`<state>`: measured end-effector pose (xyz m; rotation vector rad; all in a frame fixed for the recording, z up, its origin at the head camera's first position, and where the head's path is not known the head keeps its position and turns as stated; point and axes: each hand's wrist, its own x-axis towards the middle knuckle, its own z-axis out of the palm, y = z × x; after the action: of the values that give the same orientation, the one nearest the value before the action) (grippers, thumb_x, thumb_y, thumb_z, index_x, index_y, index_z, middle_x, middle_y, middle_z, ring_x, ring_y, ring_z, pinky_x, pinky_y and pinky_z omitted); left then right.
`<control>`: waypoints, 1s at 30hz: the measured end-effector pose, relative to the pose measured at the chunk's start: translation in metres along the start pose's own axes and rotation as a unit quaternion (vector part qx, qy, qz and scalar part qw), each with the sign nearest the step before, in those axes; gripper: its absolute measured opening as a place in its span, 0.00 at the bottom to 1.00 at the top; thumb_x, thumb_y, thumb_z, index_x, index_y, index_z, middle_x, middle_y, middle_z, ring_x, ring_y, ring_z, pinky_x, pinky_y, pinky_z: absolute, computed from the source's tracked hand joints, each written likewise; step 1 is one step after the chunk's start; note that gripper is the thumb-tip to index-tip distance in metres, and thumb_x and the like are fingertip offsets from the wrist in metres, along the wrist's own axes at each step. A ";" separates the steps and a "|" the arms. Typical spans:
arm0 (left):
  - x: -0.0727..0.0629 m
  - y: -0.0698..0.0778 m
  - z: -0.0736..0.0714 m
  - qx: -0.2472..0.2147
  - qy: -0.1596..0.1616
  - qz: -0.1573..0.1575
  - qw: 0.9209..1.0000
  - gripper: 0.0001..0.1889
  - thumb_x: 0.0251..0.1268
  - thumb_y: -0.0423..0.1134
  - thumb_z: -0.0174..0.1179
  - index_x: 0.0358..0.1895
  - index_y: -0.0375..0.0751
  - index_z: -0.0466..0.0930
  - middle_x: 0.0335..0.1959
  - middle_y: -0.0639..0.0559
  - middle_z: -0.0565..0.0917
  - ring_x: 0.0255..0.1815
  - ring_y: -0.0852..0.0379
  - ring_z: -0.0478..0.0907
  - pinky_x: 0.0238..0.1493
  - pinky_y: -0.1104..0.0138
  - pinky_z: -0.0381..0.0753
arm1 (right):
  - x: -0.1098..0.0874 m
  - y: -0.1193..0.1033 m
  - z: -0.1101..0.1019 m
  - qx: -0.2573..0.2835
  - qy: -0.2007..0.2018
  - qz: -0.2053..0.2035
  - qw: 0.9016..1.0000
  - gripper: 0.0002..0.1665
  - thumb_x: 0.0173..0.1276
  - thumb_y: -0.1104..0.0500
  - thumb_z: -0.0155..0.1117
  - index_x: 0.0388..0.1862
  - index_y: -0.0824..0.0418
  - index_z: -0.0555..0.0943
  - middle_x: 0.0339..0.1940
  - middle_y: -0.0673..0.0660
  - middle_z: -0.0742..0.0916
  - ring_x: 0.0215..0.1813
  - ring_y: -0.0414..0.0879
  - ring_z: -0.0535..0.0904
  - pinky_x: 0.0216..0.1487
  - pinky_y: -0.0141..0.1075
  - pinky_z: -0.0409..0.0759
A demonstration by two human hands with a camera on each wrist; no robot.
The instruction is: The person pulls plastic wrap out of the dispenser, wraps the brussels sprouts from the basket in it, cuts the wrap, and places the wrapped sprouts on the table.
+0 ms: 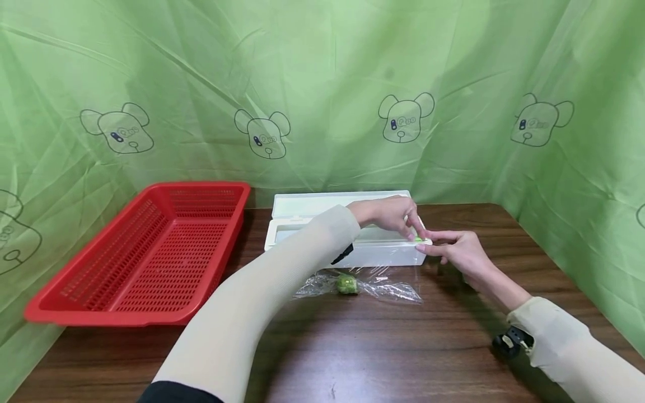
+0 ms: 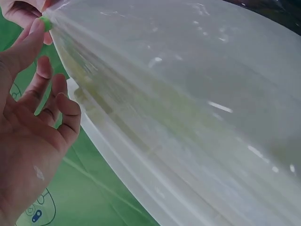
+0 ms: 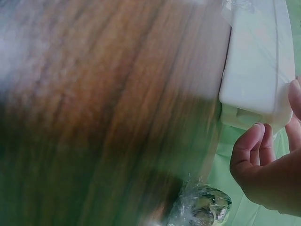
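Note:
A white cling film dispenser (image 1: 383,256) stands on the table with its lid (image 1: 342,202) raised. My left hand (image 1: 390,214) reaches across to the dispenser's right end. There its thumb and finger pinch the small green slider (image 2: 46,22) at the edge of the stretched film (image 2: 178,84); the other fingers are loosely bent. My right hand (image 1: 461,254) grips the dispenser's right end between thumb and fingers, close beside the left fingertips. In front of the dispenser lies a green piece (image 1: 347,284) in clear film, the film spreading out on both sides.
A red perforated basket (image 1: 201,305) stands on the left of the wooden table (image 1: 353,347). Another film-wrapped item (image 3: 211,207) lies beyond the dispenser's right end, partly behind my right hand in the head view. Green cloth (image 1: 322,67) hangs behind and at both sides.

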<state>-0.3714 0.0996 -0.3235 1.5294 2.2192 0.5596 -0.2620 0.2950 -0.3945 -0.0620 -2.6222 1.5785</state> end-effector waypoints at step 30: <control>-0.056 -0.020 -0.012 0.009 -0.020 -0.016 1.000 0.12 0.66 0.31 0.72 0.51 0.39 0.92 0.33 0.53 0.79 0.37 0.61 0.72 0.43 0.71 0.73 | -0.001 0.002 -0.002 -0.007 -0.010 -0.004 1.000 0.37 0.60 0.47 0.85 0.64 0.62 0.85 0.57 0.56 0.89 0.27 0.44 0.77 0.31 0.38 0.77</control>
<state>-0.3745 0.0391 -0.3188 1.4978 2.2189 0.4968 -0.2611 0.2972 -0.3953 -0.0364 -2.6444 1.5677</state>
